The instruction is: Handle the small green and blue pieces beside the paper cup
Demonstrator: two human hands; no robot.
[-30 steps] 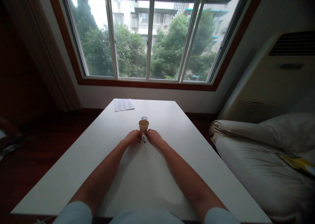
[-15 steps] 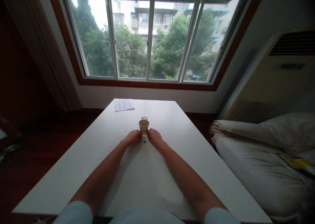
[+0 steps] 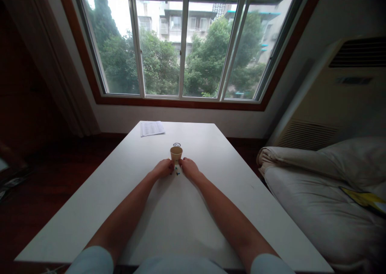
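Note:
A small tan paper cup [image 3: 176, 153] stands upright, mouth up, on the white table [image 3: 177, 225]. My left hand [image 3: 164, 168] is closed at the cup's lower left, fingers curled inward. On the lower right, my right hand [image 3: 188, 168] is closed too, thumb and fingertips pinched close against the cup's side. What either hand holds, if anything, is too small to make out. Several tiny blue and green pieces [image 3: 177, 173] lie on the table between my hands. Just behind the cup is a small thin dark-lined loop [image 3: 177, 144], its kind unclear.
Printed sheets of paper [image 3: 152, 128] lie at the table's far left corner. A sofa with a pale cover [image 3: 313, 201] runs along the right side, a floor-standing air conditioner [image 3: 337, 89] behind it. A wide window [image 3: 181, 99] spans the wall beyond the table.
My hands and the cup stay in nearly the same place. One small green piece between the hands shows slightly more clearly now.

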